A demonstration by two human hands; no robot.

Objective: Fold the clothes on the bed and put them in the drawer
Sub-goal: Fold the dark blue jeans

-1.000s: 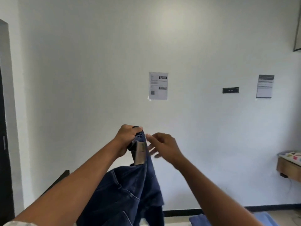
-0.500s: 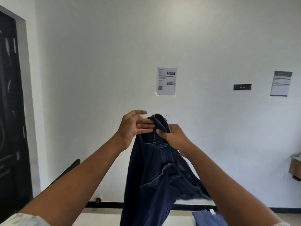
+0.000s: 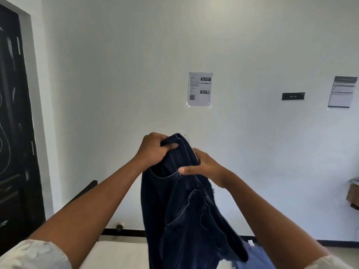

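Dark blue jeans (image 3: 186,214) hang in the air in front of me, waistband up, legs dropping below the frame. My left hand (image 3: 154,150) grips the top of the waistband, thumb pressed over the denim. My right hand (image 3: 206,168) holds the jeans just below and to the right, thumb across the front near a pocket edge. A lighter blue garment (image 3: 254,258) lies on the white bed (image 3: 120,253) at the bottom right. No drawer is in view.
A white wall with taped paper sheets (image 3: 200,89) faces me. A black door (image 3: 13,133) stands at the left. The bed's dark frame rail (image 3: 83,193) runs toward the wall. A wooden shelf (image 3: 352,195) juts out at the right edge.
My left hand went from open fingers to a grip on the waistband. My right hand slid lower along the jeans. The view has shifted slightly to the left.
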